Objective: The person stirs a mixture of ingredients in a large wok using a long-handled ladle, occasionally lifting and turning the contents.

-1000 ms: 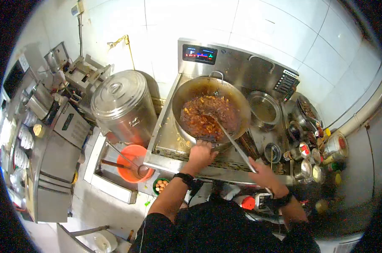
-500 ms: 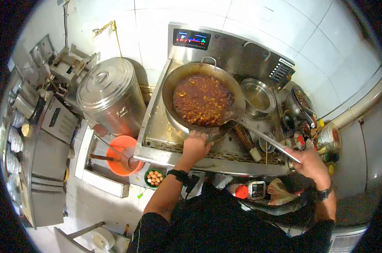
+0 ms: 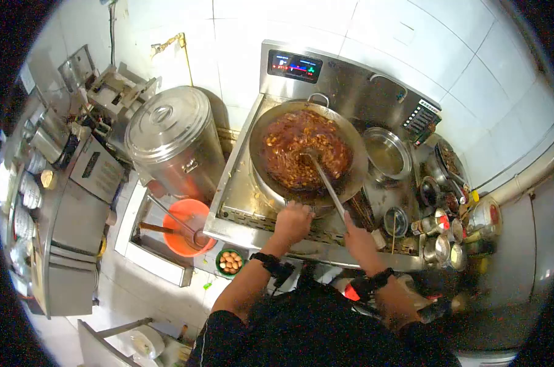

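Observation:
A large wok (image 3: pixel 358 160) sits on the steel stove, filled with a dark reddish-brown sauce (image 3: pixel 289 144) with small chunks. My left hand (image 3: pixel 293 221) is closed at the wok's near edge, where its near handle is mostly hidden under the fingers. My right hand (image 3: pixel 359 240) wraps round the end of a long-handled metal ladle (image 3: pixel 328 185). The ladle slants down into the middle of the wok, and its head is sunk in the sauce, out of sight. Swirl marks show around it.
Right of the wok are a steel pot (image 3: pixel 387 153), a bamboo brush (image 3: pixel 362 211) and several seasoning jars (image 3: pixel 437 248). A tall lidded pot (image 3: pixel 176 137) stands left, above an orange bucket (image 3: pixel 188 227) and a green bowl of eggs (image 3: pixel 230 262). A control panel (image 3: pixel 295 66) backs the stove.
My right hand has moved left and closer to the wok, swinging the ladle's head from the right rim into the sauce's middle. My left hand stays at the wok's near edge. The view has shifted slightly.

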`<action>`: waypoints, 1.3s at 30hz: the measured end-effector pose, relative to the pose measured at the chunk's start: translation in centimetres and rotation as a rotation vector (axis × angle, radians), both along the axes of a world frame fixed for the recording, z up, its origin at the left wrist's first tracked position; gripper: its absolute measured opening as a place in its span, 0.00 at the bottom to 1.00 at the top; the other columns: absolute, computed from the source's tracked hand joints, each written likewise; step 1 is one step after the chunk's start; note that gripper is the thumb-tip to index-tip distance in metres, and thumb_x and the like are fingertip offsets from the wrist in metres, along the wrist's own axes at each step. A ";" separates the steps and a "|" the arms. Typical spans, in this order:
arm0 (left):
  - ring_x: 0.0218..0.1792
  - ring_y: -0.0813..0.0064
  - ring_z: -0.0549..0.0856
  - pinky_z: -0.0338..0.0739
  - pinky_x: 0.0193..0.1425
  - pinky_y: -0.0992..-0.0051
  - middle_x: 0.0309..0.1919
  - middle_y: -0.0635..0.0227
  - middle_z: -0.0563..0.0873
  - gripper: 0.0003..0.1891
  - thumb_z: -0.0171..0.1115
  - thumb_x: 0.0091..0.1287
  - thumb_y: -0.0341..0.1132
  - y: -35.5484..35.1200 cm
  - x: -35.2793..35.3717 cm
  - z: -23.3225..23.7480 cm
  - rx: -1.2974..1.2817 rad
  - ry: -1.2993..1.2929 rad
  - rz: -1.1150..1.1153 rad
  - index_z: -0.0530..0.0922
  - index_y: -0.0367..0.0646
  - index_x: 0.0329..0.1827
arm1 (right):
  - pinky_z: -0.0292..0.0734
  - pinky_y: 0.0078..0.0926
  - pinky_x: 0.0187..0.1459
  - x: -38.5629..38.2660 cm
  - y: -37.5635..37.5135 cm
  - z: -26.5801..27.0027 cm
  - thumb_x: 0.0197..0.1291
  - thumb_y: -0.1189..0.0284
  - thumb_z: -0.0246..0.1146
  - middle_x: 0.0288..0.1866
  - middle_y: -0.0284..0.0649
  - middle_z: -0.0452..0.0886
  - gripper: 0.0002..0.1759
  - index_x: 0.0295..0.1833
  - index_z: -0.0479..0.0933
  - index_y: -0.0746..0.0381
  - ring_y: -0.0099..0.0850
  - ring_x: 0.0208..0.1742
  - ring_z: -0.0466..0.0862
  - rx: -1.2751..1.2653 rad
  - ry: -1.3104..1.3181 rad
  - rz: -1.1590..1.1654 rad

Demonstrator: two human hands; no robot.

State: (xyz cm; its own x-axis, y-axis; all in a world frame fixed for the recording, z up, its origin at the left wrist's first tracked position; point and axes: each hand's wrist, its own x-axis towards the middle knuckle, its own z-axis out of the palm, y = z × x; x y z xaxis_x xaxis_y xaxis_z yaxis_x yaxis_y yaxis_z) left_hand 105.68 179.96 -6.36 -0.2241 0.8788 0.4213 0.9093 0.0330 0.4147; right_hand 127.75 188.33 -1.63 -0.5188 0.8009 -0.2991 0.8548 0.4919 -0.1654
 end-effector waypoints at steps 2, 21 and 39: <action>0.38 0.56 0.82 0.81 0.40 0.60 0.30 0.59 0.84 0.12 0.62 0.66 0.42 0.3 -0.1 -0.9 0.018 0.038 -0.029 0.79 0.43 0.31 | 0.75 0.58 0.40 -1.0 0.4 -1.8 0.65 0.69 0.59 0.35 0.59 0.83 0.41 0.81 0.51 0.47 0.59 0.37 0.83 0.037 0.101 0.011; 0.45 0.55 0.84 0.83 0.43 0.59 0.38 0.54 0.87 0.17 0.54 0.72 0.47 0.7 -0.1 -1.3 -0.206 0.065 -0.019 0.81 0.39 0.39 | 0.67 0.31 0.23 -4.7 7.7 -0.8 0.71 0.72 0.57 0.23 0.35 0.72 0.35 0.80 0.53 0.63 0.25 0.19 0.68 -0.094 0.643 -0.097; 0.48 0.52 0.83 0.82 0.49 0.57 0.42 0.54 0.86 0.16 0.54 0.71 0.45 -0.6 0.6 1.3 -0.275 0.052 -0.005 0.81 0.40 0.41 | 0.79 0.46 0.44 6.9 -4.3 6.3 0.62 0.65 0.61 0.45 0.60 0.83 0.40 0.80 0.57 0.50 0.55 0.40 0.86 -0.085 0.098 0.016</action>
